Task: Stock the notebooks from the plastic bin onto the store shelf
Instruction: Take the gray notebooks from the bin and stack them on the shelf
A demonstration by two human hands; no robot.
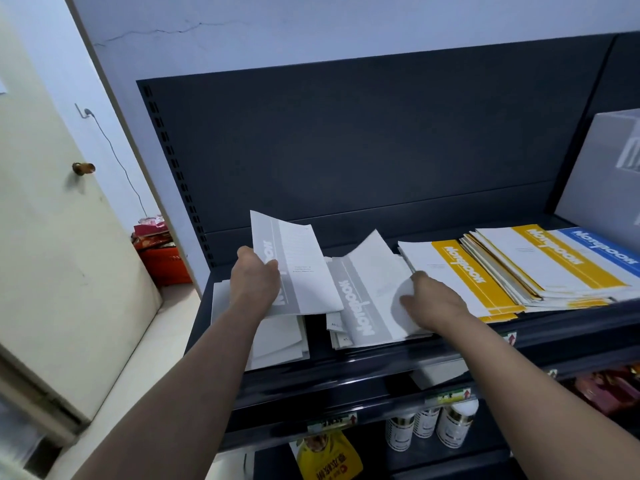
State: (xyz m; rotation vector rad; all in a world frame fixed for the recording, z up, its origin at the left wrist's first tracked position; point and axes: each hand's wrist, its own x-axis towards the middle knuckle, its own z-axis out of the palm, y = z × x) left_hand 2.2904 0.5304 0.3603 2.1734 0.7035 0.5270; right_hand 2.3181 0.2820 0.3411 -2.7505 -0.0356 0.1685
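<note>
Notebook [298, 268], grey, held tilted above shelf [317, 337], L hand [254, 282] grip clamped on its left edge; R hand [431, 303] grip curled round bent 2nd grey notebook [367, 299] on mid stack, yellow notebks [464, 275] just right.

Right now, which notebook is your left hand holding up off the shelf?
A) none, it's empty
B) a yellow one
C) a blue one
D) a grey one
D: the left hand grips a grey notebook, tilted above the shelf, while the yellow notebooks and blue notebooks lie flat further right; the right hand pinches a cover on the middle grey pile.
</note>
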